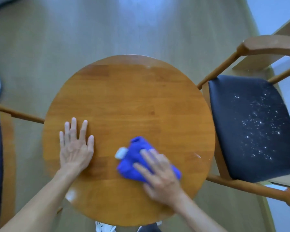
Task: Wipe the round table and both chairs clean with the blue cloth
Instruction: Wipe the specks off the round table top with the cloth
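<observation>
Left hand (75, 148): flat, fingers spread on the surface (124, 97).
Right hand (159, 174): fingers pressing blue cloth (134, 163).
Risk: crumbs swept onto the floor.

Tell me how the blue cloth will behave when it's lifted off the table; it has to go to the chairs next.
The blue cloth lies bunched in soft folds under the right hand, so it will probably droop rather than hold shape. It looks light for its bulk. Its white tag may dangle; loose folds could drag across the table.
</observation>
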A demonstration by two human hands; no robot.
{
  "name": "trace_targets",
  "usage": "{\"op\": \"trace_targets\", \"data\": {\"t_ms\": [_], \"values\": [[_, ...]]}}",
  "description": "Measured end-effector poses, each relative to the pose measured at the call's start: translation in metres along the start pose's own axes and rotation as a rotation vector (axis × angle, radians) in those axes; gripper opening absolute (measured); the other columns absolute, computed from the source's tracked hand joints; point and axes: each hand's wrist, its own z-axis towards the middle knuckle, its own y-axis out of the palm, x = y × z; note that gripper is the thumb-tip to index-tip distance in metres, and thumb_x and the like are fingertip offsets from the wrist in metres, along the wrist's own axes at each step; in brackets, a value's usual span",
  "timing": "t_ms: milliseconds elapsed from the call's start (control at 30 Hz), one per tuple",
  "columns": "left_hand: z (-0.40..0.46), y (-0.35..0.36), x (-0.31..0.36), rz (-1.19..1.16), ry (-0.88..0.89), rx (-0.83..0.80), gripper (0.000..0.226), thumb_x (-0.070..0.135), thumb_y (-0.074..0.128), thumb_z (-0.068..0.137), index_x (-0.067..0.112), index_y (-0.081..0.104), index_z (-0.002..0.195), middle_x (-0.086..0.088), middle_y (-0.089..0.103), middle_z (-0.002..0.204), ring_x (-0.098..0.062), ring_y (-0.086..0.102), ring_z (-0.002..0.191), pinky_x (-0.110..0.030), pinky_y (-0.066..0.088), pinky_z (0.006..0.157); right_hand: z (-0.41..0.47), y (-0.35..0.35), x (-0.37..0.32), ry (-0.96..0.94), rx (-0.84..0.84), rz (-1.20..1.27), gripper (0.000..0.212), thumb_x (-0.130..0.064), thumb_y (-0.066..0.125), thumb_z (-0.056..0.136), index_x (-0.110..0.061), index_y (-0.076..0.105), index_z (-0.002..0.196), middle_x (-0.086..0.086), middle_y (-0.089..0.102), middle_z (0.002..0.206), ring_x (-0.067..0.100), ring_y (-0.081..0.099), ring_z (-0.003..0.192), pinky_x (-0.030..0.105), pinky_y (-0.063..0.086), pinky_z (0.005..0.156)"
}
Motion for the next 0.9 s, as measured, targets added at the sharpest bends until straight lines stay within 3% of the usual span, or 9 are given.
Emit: {"op": "trace_targets", "data": {"t_ms": [100, 200, 267, 400, 500, 600, 767, 833, 900], "values": [[0.0, 0.01, -0.007, 0.047, 0.024, 0.049, 0.062, 0.044, 0.024, 0.096, 0.022, 0.017, 0.153, -0.007, 0.003, 0.162, -0.026, -0.002, 0.149, -0.042, -0.007, 0.119, 0.002, -0.021, 0.084, 0.578, 0.066, -0.111, 0.052, -0.036, 0.054, 0.082, -0.02, 0.059, 0.132, 0.023, 0.034, 0.15, 0.046, 0.038, 0.133, 0.059, 0.042, 0.096], [0.001, 0.021, -0.013, 0.063, 0.037, 0.12, 0.063, 0.045, 0.023, 0.094, 0.021, 0.022, 0.152, -0.008, 0.008, 0.161, -0.026, 0.003, 0.149, -0.042, -0.004, 0.119, 0.069, -0.015, 0.084, 1.143, 0.245, -0.069, 0.055, -0.038, 0.051, 0.089, -0.017, 0.05, 0.139, 0.026, 0.03, 0.151, 0.046, 0.037, 0.132, 0.057, 0.04, 0.095], [0.002, 0.026, -0.016, 0.057, 0.04, 0.133, 0.062, 0.045, 0.023, 0.094, 0.021, 0.024, 0.151, -0.008, 0.01, 0.161, -0.027, 0.005, 0.149, -0.041, -0.004, 0.119, 0.108, 0.002, 0.044, 1.079, 0.255, -0.094, 0.055, -0.039, 0.054, 0.089, -0.018, 0.049, 0.14, 0.024, 0.03, 0.152, 0.043, 0.038, 0.132, 0.052, 0.041, 0.095], [0.001, 0.026, -0.016, 0.031, 0.024, 0.133, 0.063, 0.046, 0.025, 0.092, 0.02, 0.03, 0.15, -0.008, 0.011, 0.161, -0.027, 0.007, 0.148, -0.038, -0.006, 0.118, 0.095, 0.034, -0.059, 0.413, 0.093, 0.008, 0.059, -0.035, 0.057, 0.082, -0.026, 0.047, 0.139, 0.019, 0.027, 0.155, 0.039, 0.031, 0.14, 0.048, 0.035, 0.106], [0.001, 0.026, -0.013, 0.026, 0.015, 0.12, 0.063, 0.047, 0.022, 0.093, 0.021, 0.029, 0.15, -0.007, 0.009, 0.161, -0.023, 0.003, 0.149, -0.037, -0.008, 0.118, 0.006, 0.014, -0.023, 0.138, 0.007, 0.016, 0.059, -0.027, 0.062, 0.079, -0.028, 0.052, 0.137, 0.017, 0.032, 0.153, 0.036, 0.034, 0.139, 0.049, 0.04, 0.103], [0.0, 0.025, -0.011, 0.034, 0.008, 0.116, 0.063, 0.048, 0.02, 0.094, 0.022, 0.026, 0.151, -0.006, 0.006, 0.162, -0.02, -0.002, 0.149, -0.038, -0.008, 0.118, -0.052, -0.023, 0.055, 0.398, 0.077, -0.089, 0.049, -0.022, 0.058, 0.081, -0.016, 0.061, 0.13, 0.024, 0.041, 0.145, 0.04, 0.046, 0.129, 0.05, 0.047, 0.093], [0.002, 0.026, -0.007, 0.051, 0.026, 0.175, 0.063, 0.044, 0.025, 0.093, 0.019, 0.027, 0.151, -0.01, 0.011, 0.161, -0.029, 0.008, 0.148, -0.043, -0.002, 0.119, 0.076, -0.015, 0.117, 1.392, 0.349, -0.092, 0.053, -0.027, 0.051, 0.091, -0.01, 0.045, 0.141, 0.029, 0.027, 0.151, 0.047, 0.039, 0.128, 0.053, 0.035, 0.093], [0.003, 0.028, -0.011, 0.065, 0.03, 0.171, 0.063, 0.043, 0.025, 0.093, 0.02, 0.027, 0.151, -0.009, 0.011, 0.161, -0.028, 0.008, 0.148, -0.043, -0.001, 0.119, 0.147, -0.001, 0.097, 1.419, 0.359, -0.075, 0.058, -0.035, 0.046, 0.092, -0.011, 0.04, 0.144, 0.028, 0.021, 0.153, 0.045, 0.033, 0.132, 0.053, 0.031, 0.098], [0.002, 0.031, -0.014, 0.07, 0.032, 0.171, 0.063, 0.044, 0.025, 0.093, 0.02, 0.027, 0.151, -0.007, 0.01, 0.161, -0.027, 0.008, 0.149, -0.043, 0.0, 0.119, 0.194, 0.017, 0.043, 1.097, 0.301, -0.074, 0.059, -0.038, 0.047, 0.089, -0.013, 0.045, 0.142, 0.028, 0.026, 0.152, 0.045, 0.036, 0.133, 0.052, 0.035, 0.101]]}}
